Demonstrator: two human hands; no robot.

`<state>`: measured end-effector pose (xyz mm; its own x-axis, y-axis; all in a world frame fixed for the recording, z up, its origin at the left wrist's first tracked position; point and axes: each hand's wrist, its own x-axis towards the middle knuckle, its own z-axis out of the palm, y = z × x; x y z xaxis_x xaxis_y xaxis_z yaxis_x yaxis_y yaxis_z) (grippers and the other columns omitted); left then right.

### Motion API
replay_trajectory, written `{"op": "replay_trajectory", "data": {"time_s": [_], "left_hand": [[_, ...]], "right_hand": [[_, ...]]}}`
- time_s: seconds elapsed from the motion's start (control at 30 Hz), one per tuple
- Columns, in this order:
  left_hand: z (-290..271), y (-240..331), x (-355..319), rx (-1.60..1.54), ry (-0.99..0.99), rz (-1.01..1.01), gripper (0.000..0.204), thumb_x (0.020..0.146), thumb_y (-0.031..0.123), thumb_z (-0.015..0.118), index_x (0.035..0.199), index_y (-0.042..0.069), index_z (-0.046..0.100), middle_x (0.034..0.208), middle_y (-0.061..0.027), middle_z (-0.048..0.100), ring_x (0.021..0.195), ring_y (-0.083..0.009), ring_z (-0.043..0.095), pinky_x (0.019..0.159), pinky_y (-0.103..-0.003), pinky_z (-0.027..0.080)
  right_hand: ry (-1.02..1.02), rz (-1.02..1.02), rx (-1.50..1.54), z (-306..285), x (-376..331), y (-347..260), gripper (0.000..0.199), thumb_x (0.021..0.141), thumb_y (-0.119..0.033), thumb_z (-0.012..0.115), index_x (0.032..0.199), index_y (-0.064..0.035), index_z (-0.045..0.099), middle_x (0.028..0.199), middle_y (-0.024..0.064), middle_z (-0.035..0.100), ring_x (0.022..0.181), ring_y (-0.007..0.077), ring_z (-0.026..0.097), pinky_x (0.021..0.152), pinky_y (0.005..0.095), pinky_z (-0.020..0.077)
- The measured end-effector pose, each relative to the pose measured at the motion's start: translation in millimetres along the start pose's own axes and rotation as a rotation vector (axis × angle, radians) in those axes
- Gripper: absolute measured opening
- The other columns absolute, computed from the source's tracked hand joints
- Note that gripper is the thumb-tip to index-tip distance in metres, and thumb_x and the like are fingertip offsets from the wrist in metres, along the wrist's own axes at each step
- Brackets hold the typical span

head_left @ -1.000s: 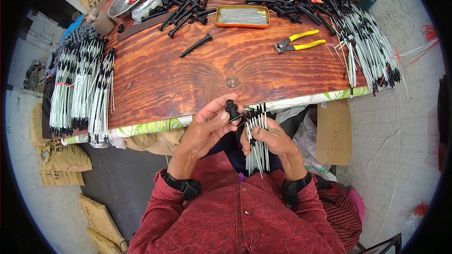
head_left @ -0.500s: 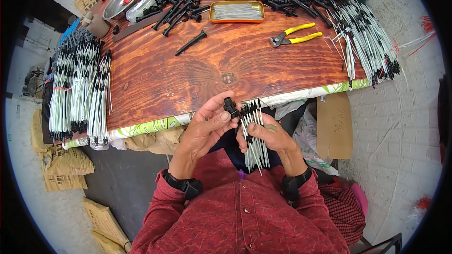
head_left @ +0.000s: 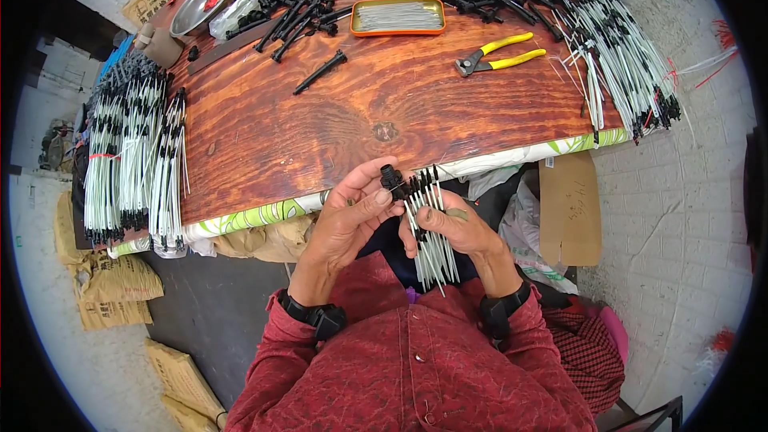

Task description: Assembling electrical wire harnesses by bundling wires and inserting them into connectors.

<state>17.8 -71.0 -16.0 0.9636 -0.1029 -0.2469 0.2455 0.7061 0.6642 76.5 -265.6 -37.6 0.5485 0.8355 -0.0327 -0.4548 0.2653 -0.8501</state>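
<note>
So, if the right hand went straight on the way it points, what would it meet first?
Probably the left hand, which holds a black part, up and to the left of the right hand; how their depths line up is unclear.

Open passage over wooden tabletop between black rod and pliers, orange-rimmed tin beyond

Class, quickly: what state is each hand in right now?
Left hand: closed, holding a black part.
Right hand: closed, holding white sticks.

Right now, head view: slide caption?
Left hand holds a black part beside white, black-topped rods in the right hand.
</note>
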Motion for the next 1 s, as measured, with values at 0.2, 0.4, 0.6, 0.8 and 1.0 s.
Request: {"op": "replay_trajectory", "data": {"time_s": [0.2,0.4,0.6,0.8,1.0], "left_hand": [[2.6,3.4,-0.1,0.056,-0.013,0.013,0.049,0.097,0.008,0.066,0.142,0.002,0.050,0.125,-0.0127,0.066,0.103,-0.0170,0.066,0.091,-0.031,0.056],[5.2,7.2,-2.9,0.125,0.004,0.016,0.049,0.096,0.009,0.067,0.142,0.000,0.052,0.124,-0.0117,0.067,0.098,-0.0154,0.066,0.090,-0.030,0.055],[2.5,4.9,-3.9,0.099,-0.004,0.007,0.052,0.096,0.010,0.067,0.144,-0.001,0.050,0.125,-0.0108,0.067,0.098,-0.0156,0.065,0.090,-0.031,0.055],[1.7,2.4,-5.9,0.124,-0.014,0.046,0.056,0.094,0.008,0.069,0.145,-0.001,0.049,0.126,-0.0106,0.066,0.100,-0.0160,0.065,0.093,-0.032,0.053],[12.7,8.3,-6.7,0.176,-0.078,0.073,0.063,0.088,0.001,0.073,0.146,-0.001,0.047,0.129,-0.0135,0.065,0.106,-0.0179,0.065,0.095,-0.033,0.053]], "right_hand": [[-0.007,0.025,0.016,0.5,0.1,-2.5,0.054,0.099,-0.053,0.058,0.112,-0.0005,0.056,0.076,0.0109,0.066,0.068,0.0180,0.065,0.065,0.0294,0.0510],[-0.016,-0.002,0.017,1.4,0.2,-1.2,0.054,0.099,-0.053,0.058,0.114,-0.0011,0.055,0.077,0.0113,0.066,0.070,0.0185,0.065,0.066,0.0299,0.0513],[-0.004,-0.004,0.022,2.7,-1.4,-1.2,0.053,0.099,-0.052,0.058,0.115,-0.0016,0.055,0.078,0.0120,0.066,0.071,0.0194,0.066,0.067,0.0305,0.0515],[-0.034,-0.010,0.033,-2.3,-0.7,4.0,0.052,0.100,-0.049,0.058,0.119,-0.0014,0.053,0.081,0.0118,0.065,0.072,0.0194,0.065,0.068,0.0312,0.0523],[-0.062,-0.007,0.036,-4.8,-1.4,2.7,0.052,0.101,-0.045,0.059,0.126,-0.0003,0.048,0.086,0.0107,0.065,0.076,0.0188,0.065,0.071,0.0317,0.0540]]}}
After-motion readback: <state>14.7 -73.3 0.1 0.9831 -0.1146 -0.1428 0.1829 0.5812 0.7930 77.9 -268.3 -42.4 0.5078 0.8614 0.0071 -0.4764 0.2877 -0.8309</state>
